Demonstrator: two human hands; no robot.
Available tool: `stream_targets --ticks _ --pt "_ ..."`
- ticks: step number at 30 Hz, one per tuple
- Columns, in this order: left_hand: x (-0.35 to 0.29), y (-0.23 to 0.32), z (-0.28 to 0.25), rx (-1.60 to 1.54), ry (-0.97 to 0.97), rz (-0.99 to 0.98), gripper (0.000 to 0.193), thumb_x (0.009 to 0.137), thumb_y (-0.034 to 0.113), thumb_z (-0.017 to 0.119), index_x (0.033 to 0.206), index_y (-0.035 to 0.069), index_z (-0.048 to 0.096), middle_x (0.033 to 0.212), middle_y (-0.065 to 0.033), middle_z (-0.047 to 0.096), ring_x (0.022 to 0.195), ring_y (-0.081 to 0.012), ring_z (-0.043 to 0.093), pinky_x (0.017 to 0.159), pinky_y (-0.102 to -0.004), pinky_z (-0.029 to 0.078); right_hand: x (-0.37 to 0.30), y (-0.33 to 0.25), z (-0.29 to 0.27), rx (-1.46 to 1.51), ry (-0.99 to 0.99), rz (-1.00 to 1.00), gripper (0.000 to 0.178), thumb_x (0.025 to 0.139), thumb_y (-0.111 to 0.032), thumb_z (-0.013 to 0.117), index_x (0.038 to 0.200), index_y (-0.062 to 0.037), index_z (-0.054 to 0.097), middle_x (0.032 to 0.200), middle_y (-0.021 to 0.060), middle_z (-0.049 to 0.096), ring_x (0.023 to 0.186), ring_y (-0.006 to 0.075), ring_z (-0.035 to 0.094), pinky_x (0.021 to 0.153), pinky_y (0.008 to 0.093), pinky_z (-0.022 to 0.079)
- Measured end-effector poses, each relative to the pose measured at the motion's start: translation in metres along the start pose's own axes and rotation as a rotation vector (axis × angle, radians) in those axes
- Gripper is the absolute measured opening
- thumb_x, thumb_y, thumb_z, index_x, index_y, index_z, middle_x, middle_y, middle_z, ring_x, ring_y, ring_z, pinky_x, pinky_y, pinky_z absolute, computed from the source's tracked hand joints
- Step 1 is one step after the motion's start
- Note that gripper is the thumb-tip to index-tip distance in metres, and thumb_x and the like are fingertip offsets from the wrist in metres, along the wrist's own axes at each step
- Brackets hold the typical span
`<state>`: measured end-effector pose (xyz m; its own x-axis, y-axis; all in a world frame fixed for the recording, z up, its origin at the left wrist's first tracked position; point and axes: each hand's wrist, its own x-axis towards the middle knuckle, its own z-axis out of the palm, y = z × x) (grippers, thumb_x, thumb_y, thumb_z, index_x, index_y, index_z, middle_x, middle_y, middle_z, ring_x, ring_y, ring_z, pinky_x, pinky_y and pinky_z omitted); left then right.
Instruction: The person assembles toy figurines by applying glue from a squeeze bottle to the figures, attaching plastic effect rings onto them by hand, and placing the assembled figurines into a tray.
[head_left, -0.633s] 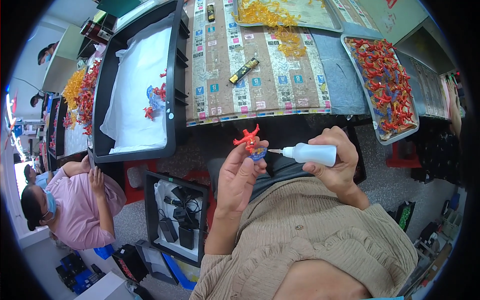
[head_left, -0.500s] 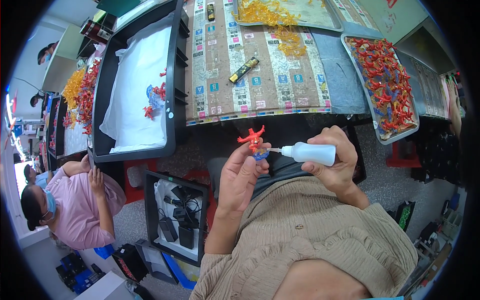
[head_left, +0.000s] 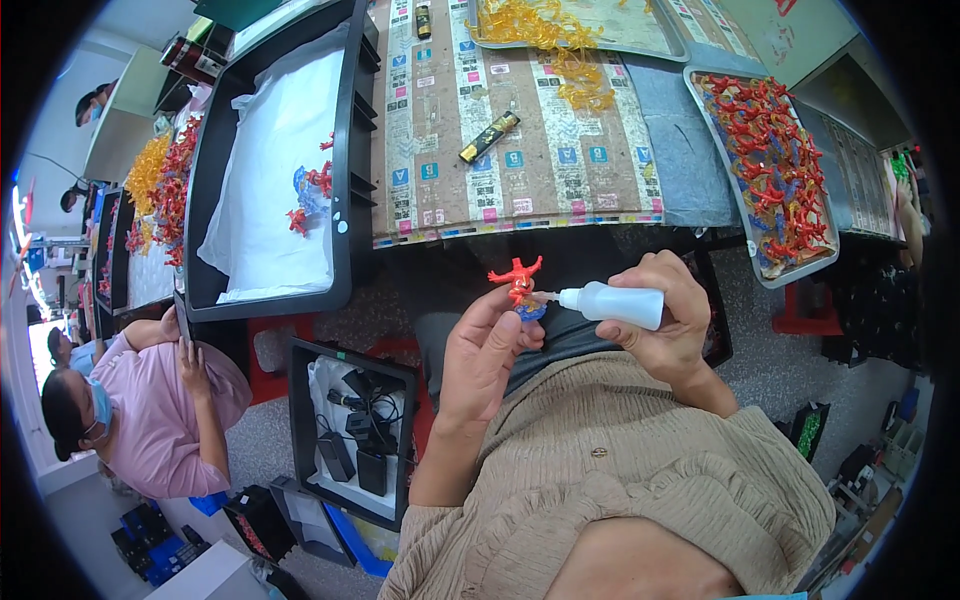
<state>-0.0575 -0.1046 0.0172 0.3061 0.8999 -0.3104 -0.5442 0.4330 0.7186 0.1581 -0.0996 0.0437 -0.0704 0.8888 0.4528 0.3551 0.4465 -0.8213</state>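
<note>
Between the fingertips of my left hand (head_left: 483,350) is a small red figurine (head_left: 519,279) with a blue base, held upright just beyond the table's near edge. My right hand (head_left: 665,318) is wrapped round a white squeeze bottle (head_left: 622,305), tipped on its side. The bottle's thin nozzle points left and meets the lower part of the figurine, close to where red joins blue. Whether any liquid comes out is too small to see.
A black tray (head_left: 343,190) lined with white sheet holds a few red and blue figurines at left. A metal tray (head_left: 748,232) of many figurines lies at right. Yellow pieces (head_left: 540,30) heap on another tray. A black-gold stick (head_left: 490,137) lies on the table. A person (head_left: 165,410) sits left.
The figurine has turned and tilted slightly in my left hand and shifted a little to the right. The bottle has moved slightly left, its nozzle still at the figurine.
</note>
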Motion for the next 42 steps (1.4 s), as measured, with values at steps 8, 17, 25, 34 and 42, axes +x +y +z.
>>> stream_targets --ticks 8,17,25,34,42 --pt "0.001 -0.001 0.004 0.388 0.169 0.191 0.031 0.088 0.007 0.068 0.116 -0.002 0.062 0.097 -0.0043 0.061 0.08 -0.0109 0.058 0.071 -0.023 0.048 -0.001 -0.003 -0.001 -0.017 0.014 -0.023 0.043 0.066 -0.023 0.086 0.098 -0.0029 0.066 0.085 0.0074 0.065 0.068 0.0156 0.052 0.059 0.0274 0.042" --pt "0.003 0.012 0.017 1.24 0.347 0.559 0.037 0.068 0.006 0.081 0.099 -0.006 0.065 0.085 -0.0101 0.057 0.069 -0.0157 0.056 0.059 -0.0265 0.046 0.0 0.001 0.002 -0.049 0.031 -0.04 0.044 0.064 -0.02 0.087 0.098 -0.0029 0.066 0.086 0.008 0.065 0.067 0.0164 0.053 0.058 0.028 0.042" --pt "0.001 0.008 0.016 1.309 0.301 0.646 0.037 0.067 0.005 0.08 0.098 -0.007 0.064 0.085 -0.0134 0.056 0.072 -0.0245 0.057 0.063 -0.0321 0.047 0.0 0.002 0.005 -0.085 0.021 -0.029 0.044 0.063 -0.015 0.087 0.099 -0.0034 0.066 0.087 0.0084 0.066 0.07 0.0189 0.056 0.059 0.0293 0.046" --pt "0.004 0.011 0.016 1.285 0.319 0.627 0.036 0.068 0.002 0.078 0.1 -0.005 0.065 0.086 -0.0117 0.057 0.07 -0.0195 0.058 0.062 -0.029 0.048 0.004 0.006 0.003 -0.091 0.059 -0.021 0.041 0.067 -0.015 0.086 0.098 -0.0014 0.063 0.089 0.0087 0.063 0.074 0.0171 0.057 0.063 0.0281 0.047" --pt "0.003 0.012 0.0 0.426 0.231 0.284 0.019 0.087 -0.001 0.061 0.105 -0.003 0.066 0.091 -0.0068 0.06 0.073 -0.011 0.059 0.066 -0.0235 0.051 0.041 0.046 0.019 -0.045 0.144 0.102 0.038 0.074 -0.008 0.077 0.106 -0.0015 0.059 0.098 0.0104 0.061 0.089 0.0201 0.06 0.079 0.0301 0.047"
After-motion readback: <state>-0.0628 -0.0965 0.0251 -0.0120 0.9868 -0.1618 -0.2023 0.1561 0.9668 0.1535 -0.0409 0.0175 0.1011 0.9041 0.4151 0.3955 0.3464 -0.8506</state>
